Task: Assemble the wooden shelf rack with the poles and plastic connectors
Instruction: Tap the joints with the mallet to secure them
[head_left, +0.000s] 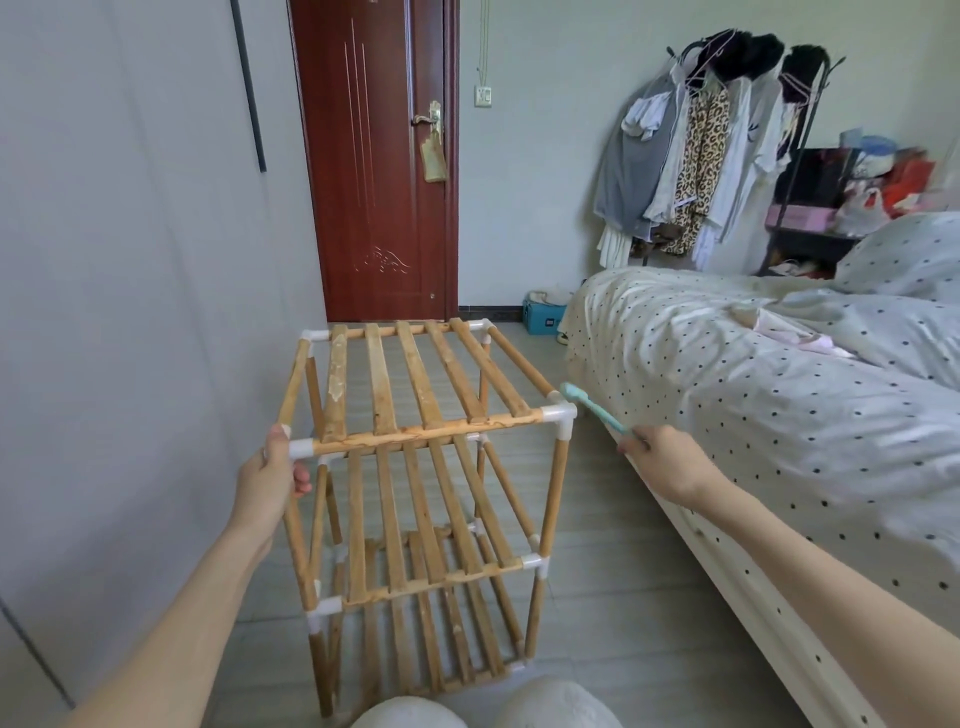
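The wooden shelf rack (415, 431) stands upright on the floor in front of me, three slatted tiers joined by poles and white plastic connectors. My left hand (275, 473) grips its near left top corner, thumb on the white connector (300, 448). My right hand (660, 457) holds a small light-blue mallet (589, 405) by the handle. The mallet's head hovers just right of the near right top connector (560, 415); whether it touches is unclear.
A bed with a dotted cover (753, 405) runs along the right, close to the rack. A grey wall (130, 260) is on the left, a red-brown door (379, 156) behind. A clothes stand (701, 156) and a blue box (543, 317) sit at the back. My knees (483, 706) are below the rack.
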